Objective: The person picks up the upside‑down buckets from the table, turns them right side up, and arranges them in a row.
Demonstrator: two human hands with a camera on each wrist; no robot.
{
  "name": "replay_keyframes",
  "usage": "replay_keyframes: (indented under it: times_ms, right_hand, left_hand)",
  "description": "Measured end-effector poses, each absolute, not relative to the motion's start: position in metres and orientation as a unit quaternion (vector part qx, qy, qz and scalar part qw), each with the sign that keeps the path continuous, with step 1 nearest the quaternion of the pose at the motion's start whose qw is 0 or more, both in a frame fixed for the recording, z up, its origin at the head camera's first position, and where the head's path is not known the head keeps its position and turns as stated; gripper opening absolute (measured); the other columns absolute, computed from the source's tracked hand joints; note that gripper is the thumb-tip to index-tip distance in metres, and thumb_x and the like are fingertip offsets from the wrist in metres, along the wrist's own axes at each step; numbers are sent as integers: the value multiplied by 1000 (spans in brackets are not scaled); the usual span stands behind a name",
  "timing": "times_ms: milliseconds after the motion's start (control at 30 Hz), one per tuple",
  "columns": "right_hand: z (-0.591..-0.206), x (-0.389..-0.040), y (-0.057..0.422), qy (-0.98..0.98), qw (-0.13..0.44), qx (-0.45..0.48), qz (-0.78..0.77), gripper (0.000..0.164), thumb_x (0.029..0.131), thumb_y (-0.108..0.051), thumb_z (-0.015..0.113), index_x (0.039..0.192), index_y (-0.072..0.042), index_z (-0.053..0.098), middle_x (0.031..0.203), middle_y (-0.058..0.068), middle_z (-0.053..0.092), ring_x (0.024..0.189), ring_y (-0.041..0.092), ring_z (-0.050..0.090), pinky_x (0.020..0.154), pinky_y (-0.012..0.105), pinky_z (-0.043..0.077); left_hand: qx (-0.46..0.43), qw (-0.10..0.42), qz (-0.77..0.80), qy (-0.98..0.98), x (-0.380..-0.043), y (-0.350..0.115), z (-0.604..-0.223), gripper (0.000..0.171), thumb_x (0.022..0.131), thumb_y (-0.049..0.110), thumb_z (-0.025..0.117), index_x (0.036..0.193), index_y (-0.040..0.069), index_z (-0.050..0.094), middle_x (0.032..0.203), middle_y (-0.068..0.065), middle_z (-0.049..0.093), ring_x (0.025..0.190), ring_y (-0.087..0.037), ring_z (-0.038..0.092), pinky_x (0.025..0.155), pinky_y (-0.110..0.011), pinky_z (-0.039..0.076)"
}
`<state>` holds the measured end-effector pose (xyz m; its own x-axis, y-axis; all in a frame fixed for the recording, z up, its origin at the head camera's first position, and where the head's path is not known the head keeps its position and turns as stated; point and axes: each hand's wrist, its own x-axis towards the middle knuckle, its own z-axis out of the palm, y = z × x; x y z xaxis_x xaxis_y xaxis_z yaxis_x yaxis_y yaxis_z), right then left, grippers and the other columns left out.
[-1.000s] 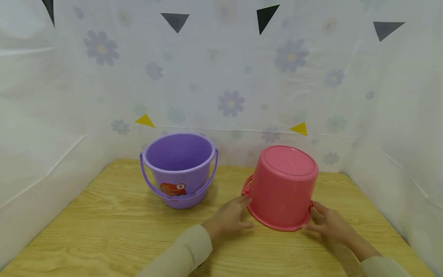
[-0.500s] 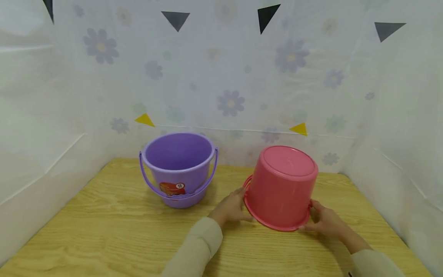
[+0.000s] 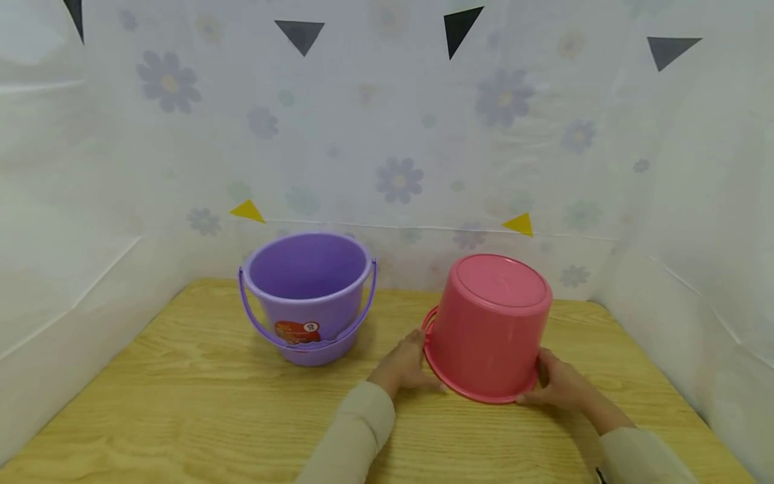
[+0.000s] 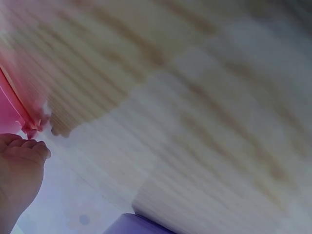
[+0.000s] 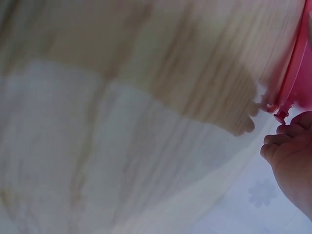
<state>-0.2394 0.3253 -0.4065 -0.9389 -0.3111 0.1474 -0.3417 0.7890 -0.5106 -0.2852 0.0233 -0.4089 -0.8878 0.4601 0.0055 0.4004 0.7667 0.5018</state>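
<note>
A pink bucket [image 3: 492, 336] stands upside down on the right half of the table, its base facing up. My left hand [image 3: 404, 366] grips its left rim, fingers beside the pink handle [image 3: 428, 323] and thumb toward the front. On the opposite side, my right hand [image 3: 562, 383] holds the right rim with the thumb low at the front edge. Both wrist views show fingers close to the handle joints [image 4: 31, 127] of the bucket. The inside of this bucket is hidden. To its left, a purple bucket [image 3: 326, 316] sits upright with its handle hanging down in front.
The wood-grain table [image 3: 199, 403] runs up to a flowered white sheet [image 3: 338, 181] at the back. White sheets [image 3: 695, 222] also hang along both sides. Two yellow triangles [image 3: 248, 212] mark the back sheet just above the buckets.
My left hand has moved right and slightly up, coming onto the pink bucket's left rim. The right hand has shifted slightly in against its side. Neither bucket has visibly moved on the table.
</note>
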Motion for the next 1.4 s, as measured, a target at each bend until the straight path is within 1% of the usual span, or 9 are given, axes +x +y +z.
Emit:
replay_keyframes:
  times_ms: [100, 133, 267, 467, 733, 1000, 1167, 1300, 1400]
  right_hand:
    - [-406, -239, 324, -949, 26, 167, 265, 98, 65, -36, 83, 135, 11, 33, 130, 29, 48, 120, 43, 47, 96, 53, 44]
    - [-406, -239, 324, -952, 26, 163, 258, 99, 65, -37, 83, 135, 11, 33, 130, 30, 49, 120, 43, 48, 95, 54, 43]
    - [-406, -238, 324, -952, 11, 158, 261, 102, 64, -39, 83, 136, 11, 31, 130, 30, 48, 120, 44, 47, 97, 56, 41]
    - [-406, -238, 326, -951, -18, 151, 271, 105, 65, -38, 83, 139, 11, 26, 134, 34, 42, 123, 49, 41, 98, 59, 38]
    - [-410, -238, 327, -954, -15, 151, 259, 104, 64, -41, 82, 137, 10, 29, 132, 33, 44, 122, 48, 43, 98, 58, 39]
    - [-409, -237, 326, -957, -26, 141, 251, 105, 64, -43, 82, 137, 12, 30, 132, 33, 45, 122, 49, 42, 98, 59, 39]
    - [-409, -237, 327, -958, -15, 154, 241, 102, 65, -43, 82, 136, 10, 32, 130, 31, 48, 120, 46, 46, 96, 56, 42]
    - [-411, -235, 330, -957, 19, 178, 226, 95, 64, -40, 83, 133, 8, 38, 127, 26, 52, 117, 40, 51, 92, 48, 47]
    - [-412, -231, 331, -957, 47, 190, 213, 93, 62, -39, 84, 130, 7, 42, 125, 25, 54, 114, 39, 53, 90, 47, 48]
  left_hand:
    - [233, 64, 254, 937, -283, 25, -407, 111, 62, 49, 82, 144, -2, 26, 150, -20, 29, 140, -31, 27, 114, -40, 28]
    - [236, 63, 254, 936, -283, 25, -407, 110, 63, 48, 82, 144, -2, 26, 149, -21, 29, 140, -31, 27, 115, -40, 27]
    - [238, 56, 238, 940, -281, 27, -406, 110, 64, 47, 82, 143, -6, 26, 148, -23, 30, 138, -34, 29, 114, -42, 28]
    - [236, 55, 211, 947, -282, 31, -407, 111, 64, 50, 80, 142, -7, 26, 148, -25, 28, 136, -39, 31, 112, -41, 31]
    - [210, 88, 248, 942, -285, 33, -406, 117, 62, 49, 82, 144, -8, 21, 151, -25, 22, 138, -40, 25, 114, -43, 28]
    - [196, 98, 241, 945, -284, 34, -402, 115, 61, 48, 83, 144, -5, 23, 151, -22, 24, 140, -34, 25, 114, -39, 29]
    - [204, 89, 232, 947, -283, 35, -400, 113, 62, 46, 83, 143, -7, 25, 148, -23, 28, 137, -34, 30, 113, -38, 31]
    - [219, 73, 221, 947, -280, 36, -400, 109, 62, 46, 83, 139, -10, 31, 142, -23, 36, 132, -31, 38, 110, -35, 35]
    - [225, 68, 213, 949, -277, 37, -400, 108, 62, 45, 84, 138, -11, 32, 142, -23, 37, 131, -31, 40, 109, -34, 37]
